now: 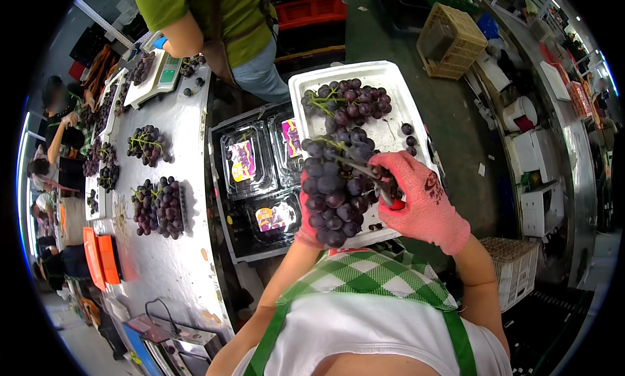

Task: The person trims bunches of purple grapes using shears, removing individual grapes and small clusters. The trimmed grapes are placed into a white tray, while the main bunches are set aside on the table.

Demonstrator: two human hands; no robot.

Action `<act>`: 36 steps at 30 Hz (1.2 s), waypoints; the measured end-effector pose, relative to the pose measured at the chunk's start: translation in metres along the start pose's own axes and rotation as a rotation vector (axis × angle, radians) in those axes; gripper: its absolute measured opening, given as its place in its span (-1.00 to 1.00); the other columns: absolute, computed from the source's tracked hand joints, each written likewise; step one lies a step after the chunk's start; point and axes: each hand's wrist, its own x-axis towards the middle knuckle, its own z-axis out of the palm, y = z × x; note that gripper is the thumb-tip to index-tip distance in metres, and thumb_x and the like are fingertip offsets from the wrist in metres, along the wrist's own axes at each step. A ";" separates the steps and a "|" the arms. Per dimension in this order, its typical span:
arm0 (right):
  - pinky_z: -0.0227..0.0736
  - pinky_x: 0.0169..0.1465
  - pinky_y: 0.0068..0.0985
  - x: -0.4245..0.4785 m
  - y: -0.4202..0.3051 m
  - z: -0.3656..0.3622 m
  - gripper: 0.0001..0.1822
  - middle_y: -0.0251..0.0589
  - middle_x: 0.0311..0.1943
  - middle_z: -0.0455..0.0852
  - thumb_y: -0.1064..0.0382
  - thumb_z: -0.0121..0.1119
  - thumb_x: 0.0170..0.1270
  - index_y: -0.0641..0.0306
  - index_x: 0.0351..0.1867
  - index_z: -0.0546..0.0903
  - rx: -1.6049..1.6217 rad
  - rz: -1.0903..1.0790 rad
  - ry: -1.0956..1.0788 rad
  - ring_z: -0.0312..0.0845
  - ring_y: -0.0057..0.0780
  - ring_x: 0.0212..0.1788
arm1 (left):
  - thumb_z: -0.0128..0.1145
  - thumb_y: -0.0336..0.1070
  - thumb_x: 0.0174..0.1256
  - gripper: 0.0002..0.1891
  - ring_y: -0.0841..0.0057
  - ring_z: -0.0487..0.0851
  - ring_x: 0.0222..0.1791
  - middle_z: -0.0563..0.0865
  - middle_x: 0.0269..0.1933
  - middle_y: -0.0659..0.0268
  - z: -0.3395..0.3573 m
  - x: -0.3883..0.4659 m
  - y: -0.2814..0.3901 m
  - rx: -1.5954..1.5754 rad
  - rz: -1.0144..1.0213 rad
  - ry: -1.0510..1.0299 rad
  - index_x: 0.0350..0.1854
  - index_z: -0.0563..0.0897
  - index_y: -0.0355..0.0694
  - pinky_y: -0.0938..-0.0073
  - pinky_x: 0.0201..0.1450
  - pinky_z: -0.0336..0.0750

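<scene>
My left hand [308, 233], in a pink glove, holds up a large bunch of dark purple grapes [330, 183], which hides most of its fingers. My right hand [421, 200], gloved alike, grips small metal snips [385, 193] with a red handle end. Their blades [354, 165] lie across the upper part of the bunch, near the green stem; whether they are parted is hard to tell. Beneath is a white foam tray [404, 95], where another grape bunch [359, 101] rests at the far end. A few loose grapes [409, 139] lie along the tray's right side.
Left of the tray, a black crate [228, 234] holds clear lidded boxes [242, 158] with printed labels. Grape bunches [149, 144] and a weighing scale [156, 80] stand on the metal table [193, 180]. A person in a green shirt [239, 24] stands ahead. Plastic baskets [451, 41] are at right.
</scene>
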 end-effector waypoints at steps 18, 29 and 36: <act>0.34 -0.23 -0.31 -0.004 0.017 -0.029 -0.58 -0.22 -0.32 0.50 0.13 0.18 0.03 0.05 -0.03 0.43 -0.780 -0.156 -0.362 0.52 -0.29 -0.30 | -0.29 0.14 0.38 -0.52 0.40 0.58 -0.33 0.56 -0.11 0.21 0.025 -0.005 0.008 0.272 0.091 0.333 -0.03 0.43 -0.20 0.39 -0.43 0.55; 0.36 -0.27 -0.32 -0.004 0.017 -0.027 -0.65 -0.23 -0.36 0.51 0.04 0.08 0.14 0.08 -0.07 0.41 -0.877 -0.137 -0.444 0.53 -0.31 -0.38 | -0.31 0.12 0.38 -0.50 0.41 0.58 -0.33 0.58 -0.11 0.22 0.027 -0.001 -0.003 0.401 0.182 0.317 0.00 0.44 -0.23 0.39 -0.38 0.56; 0.34 -0.26 -0.34 -0.007 0.013 -0.032 -0.61 -0.24 -0.35 0.51 0.07 0.14 0.10 0.06 -0.04 0.42 -0.883 -0.068 -0.452 0.53 -0.31 -0.35 | -0.29 -0.15 0.44 -0.67 0.41 0.59 -0.13 0.56 -0.02 0.23 0.011 0.005 0.003 0.609 0.306 0.259 0.05 0.41 -0.21 0.41 -0.12 0.58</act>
